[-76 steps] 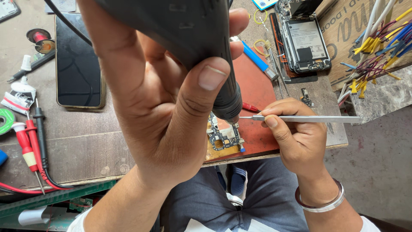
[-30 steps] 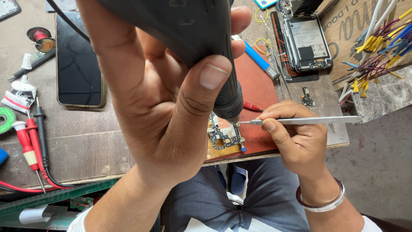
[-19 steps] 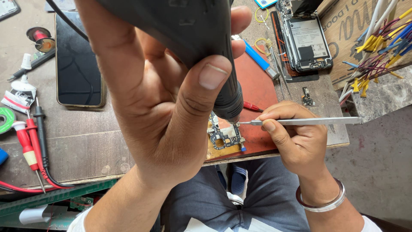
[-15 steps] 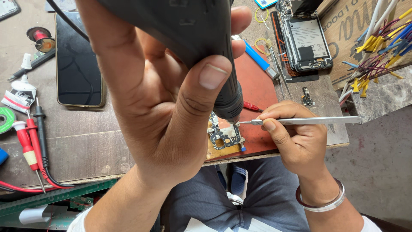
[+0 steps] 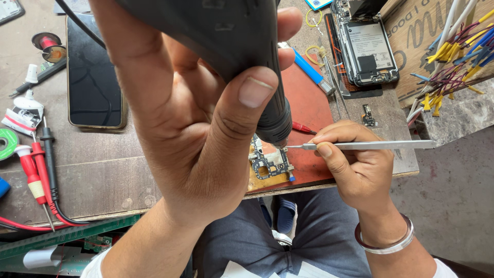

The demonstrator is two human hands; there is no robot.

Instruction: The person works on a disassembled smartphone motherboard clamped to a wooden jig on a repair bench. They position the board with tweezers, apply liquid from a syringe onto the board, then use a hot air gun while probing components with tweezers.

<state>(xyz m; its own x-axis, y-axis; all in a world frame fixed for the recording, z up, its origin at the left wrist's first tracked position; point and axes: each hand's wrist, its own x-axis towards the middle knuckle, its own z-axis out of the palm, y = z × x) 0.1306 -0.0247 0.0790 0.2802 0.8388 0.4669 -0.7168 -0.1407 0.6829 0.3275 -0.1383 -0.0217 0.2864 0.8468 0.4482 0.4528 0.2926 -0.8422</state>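
Head view shows our left hand (image 5: 175, 123) closed around a black hot-air tool (image 5: 242, 56), its nozzle pointing down onto the small circuit board (image 5: 268, 163). Our right hand (image 5: 355, 164) is to the right of the board and pinches steel tweezers (image 5: 360, 145). Their long axis lies level, with the tip toward the board, just under the nozzle. The board rests on a red mat (image 5: 309, 110) at the near edge of the table (image 5: 103, 175). The right hand is nearer to the board.

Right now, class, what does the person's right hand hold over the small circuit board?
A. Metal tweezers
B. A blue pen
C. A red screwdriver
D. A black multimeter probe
A: the right hand pinches slim metal tweezers, their tip reaching to the circuit board beside the black tool's nozzle.
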